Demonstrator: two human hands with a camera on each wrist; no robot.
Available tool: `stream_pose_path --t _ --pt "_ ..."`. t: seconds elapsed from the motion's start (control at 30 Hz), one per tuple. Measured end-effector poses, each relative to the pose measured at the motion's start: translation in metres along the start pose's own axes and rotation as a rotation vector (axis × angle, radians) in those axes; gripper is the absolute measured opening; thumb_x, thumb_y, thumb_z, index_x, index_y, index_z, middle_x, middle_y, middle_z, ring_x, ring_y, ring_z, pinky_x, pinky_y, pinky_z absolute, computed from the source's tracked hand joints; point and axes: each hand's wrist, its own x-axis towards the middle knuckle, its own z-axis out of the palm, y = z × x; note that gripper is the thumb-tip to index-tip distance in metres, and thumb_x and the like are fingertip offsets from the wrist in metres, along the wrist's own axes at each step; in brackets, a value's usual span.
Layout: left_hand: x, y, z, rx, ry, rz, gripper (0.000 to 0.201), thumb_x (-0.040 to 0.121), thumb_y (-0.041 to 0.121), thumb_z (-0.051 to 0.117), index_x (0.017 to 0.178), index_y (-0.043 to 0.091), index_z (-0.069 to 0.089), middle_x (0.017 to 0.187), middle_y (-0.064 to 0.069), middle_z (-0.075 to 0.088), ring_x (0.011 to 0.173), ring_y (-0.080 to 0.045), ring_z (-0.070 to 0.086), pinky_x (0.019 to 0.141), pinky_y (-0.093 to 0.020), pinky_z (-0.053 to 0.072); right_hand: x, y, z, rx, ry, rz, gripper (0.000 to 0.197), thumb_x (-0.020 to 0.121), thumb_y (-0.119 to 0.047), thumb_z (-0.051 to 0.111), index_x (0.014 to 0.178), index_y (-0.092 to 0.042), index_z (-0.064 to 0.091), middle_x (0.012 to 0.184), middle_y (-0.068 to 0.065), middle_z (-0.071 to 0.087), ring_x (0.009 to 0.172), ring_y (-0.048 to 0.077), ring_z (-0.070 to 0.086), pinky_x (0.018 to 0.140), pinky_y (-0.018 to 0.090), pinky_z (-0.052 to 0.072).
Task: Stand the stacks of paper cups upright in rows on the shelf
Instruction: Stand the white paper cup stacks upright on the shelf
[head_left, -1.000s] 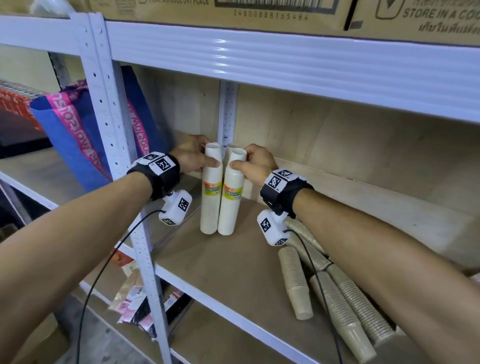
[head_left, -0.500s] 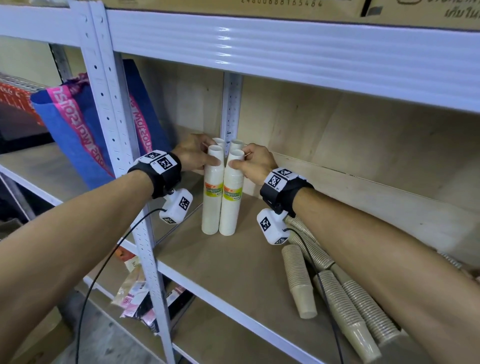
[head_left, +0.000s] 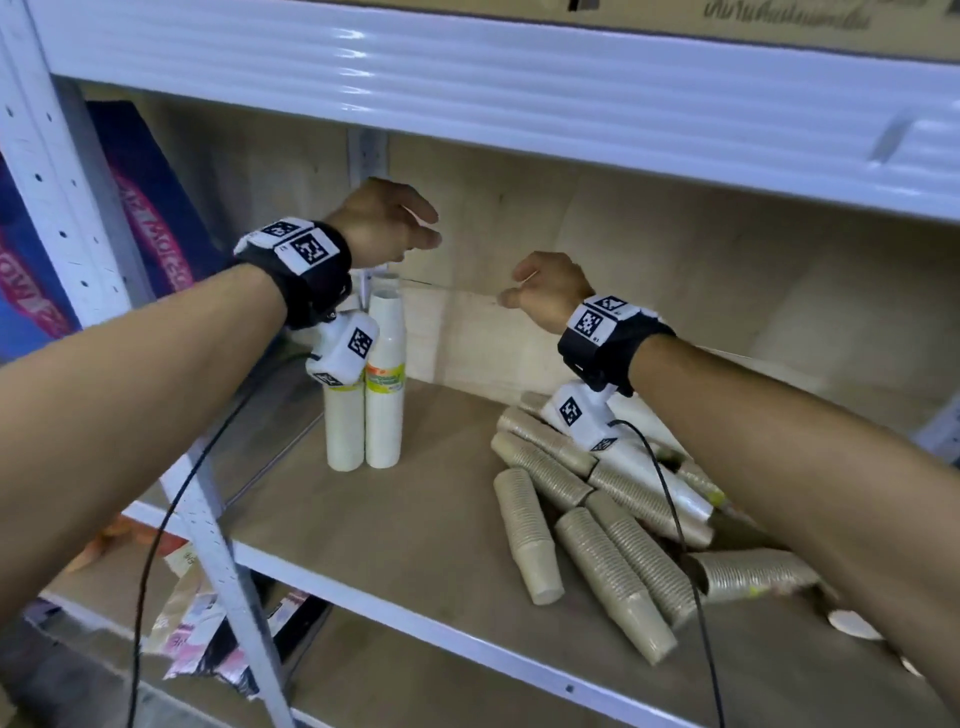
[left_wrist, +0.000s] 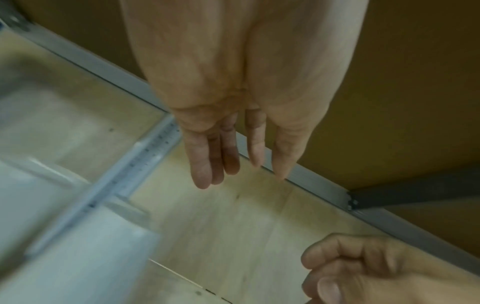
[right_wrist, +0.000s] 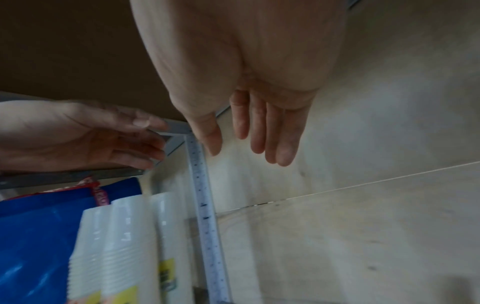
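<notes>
Several white cup stacks (head_left: 385, 384) stand upright together at the back left of the wooden shelf (head_left: 415, 525); they also show in the right wrist view as white cup stacks (right_wrist: 124, 246). My left hand (head_left: 395, 228) hovers above them with fingers (left_wrist: 202, 164) straight, holding nothing. My right hand (head_left: 540, 291) hangs in the air to their right, loosely curled and empty, with its fingers (right_wrist: 259, 139) relaxed. A pile of brown cup stacks (head_left: 587, 499) lies on its side on the shelf under my right forearm.
The white beam of the shelf above (head_left: 519, 78) runs low over both hands. A perforated front post (head_left: 83, 208) and a blue bag (head_left: 156, 208) stand to the left. Loose packets (head_left: 208, 639) lie on the level below. Bare board lies between the white stacks and the brown pile.
Both hands have let go of the white stacks and risen, moving apart. The stacks stay standing. The view has swung right, showing more of the brown pile.
</notes>
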Motion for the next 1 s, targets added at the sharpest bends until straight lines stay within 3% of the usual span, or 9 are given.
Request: stream_pose_path --t 0.07,0.2,0.3,0.5,0.63,0.8,1.0 --pt "0.004 0.012 0.025 0.023 -0.059 0.040 0.026 0.084 0.020 0.075 0.109 0.016 0.069 0.091 -0.004 0.067 0.083 -0.020 0.063 0.082 -0.035 0.057 -0.004 0.024 -0.020 -0.049 0.024 0.055 0.035 0.076 -0.035 0.076 0.106 -0.023 0.063 0.113 0.000 0.061 0.098 0.017 0.060 0.078 0.023 0.044" --pt "0.012 0.027 0.081 0.069 -0.191 0.105 0.026 0.084 0.018 0.073 0.109 0.017 0.068 0.097 -0.002 0.065 0.091 -0.018 0.062 0.078 -0.027 0.052 -0.019 0.074 -0.059 -0.159 0.046 0.142 0.032 0.078 -0.035 0.074 0.105 -0.024 0.063 0.117 0.000 0.060 0.104 0.019 0.059 0.087 0.029 0.048" --pt "0.014 0.032 0.125 0.109 -0.305 0.135 0.031 0.081 0.028 0.078 0.109 0.021 0.069 0.100 -0.001 0.066 0.095 -0.018 0.064 0.085 -0.029 0.053 -0.037 0.113 -0.085 -0.212 0.060 0.219 0.031 0.078 -0.034 0.074 0.105 -0.023 0.062 0.117 0.000 0.060 0.101 0.019 0.058 0.082 0.028 0.047" --pt "0.009 0.034 0.207 0.198 -0.502 0.186 0.036 0.082 0.029 0.077 0.116 0.023 0.067 0.107 0.000 0.063 0.096 -0.014 0.061 0.083 -0.022 0.045 -0.071 0.181 -0.117 -0.303 0.020 0.374 0.035 0.080 -0.037 0.074 0.108 -0.023 0.059 0.126 0.001 0.054 0.106 0.020 0.054 0.079 0.027 0.039" --pt "0.008 0.026 0.255 0.299 -0.612 0.227 0.035 0.082 0.029 0.077 0.115 0.025 0.065 0.111 -0.001 0.060 0.093 -0.012 0.057 0.082 -0.024 0.045 -0.092 0.217 -0.125 -0.322 -0.031 0.445 0.043 0.079 -0.036 0.075 0.116 -0.023 0.058 0.127 0.000 0.052 0.106 0.020 0.054 0.083 0.030 0.045" --pt "0.005 0.017 0.296 0.399 -0.722 0.241 0.043 0.083 0.029 0.076 0.124 0.023 0.062 0.117 0.000 0.056 0.103 -0.016 0.054 0.092 -0.028 0.045 -0.108 0.252 -0.122 -0.313 -0.080 0.504 0.056 0.075 -0.036 0.077 0.125 -0.025 0.054 0.135 0.002 0.053 0.120 0.020 0.053 0.095 0.033 0.046" --pt "0.010 0.000 0.334 0.477 -0.774 0.259 0.039 0.083 0.025 0.077 0.119 0.024 0.063 0.127 0.000 0.056 0.115 -0.018 0.055 0.097 -0.030 0.046 -0.113 0.276 -0.111 -0.351 -0.162 0.492 0.065 0.079 -0.031 0.074 0.137 -0.021 0.046 0.137 0.005 0.049 0.120 0.021 0.052 0.094 0.031 0.046"
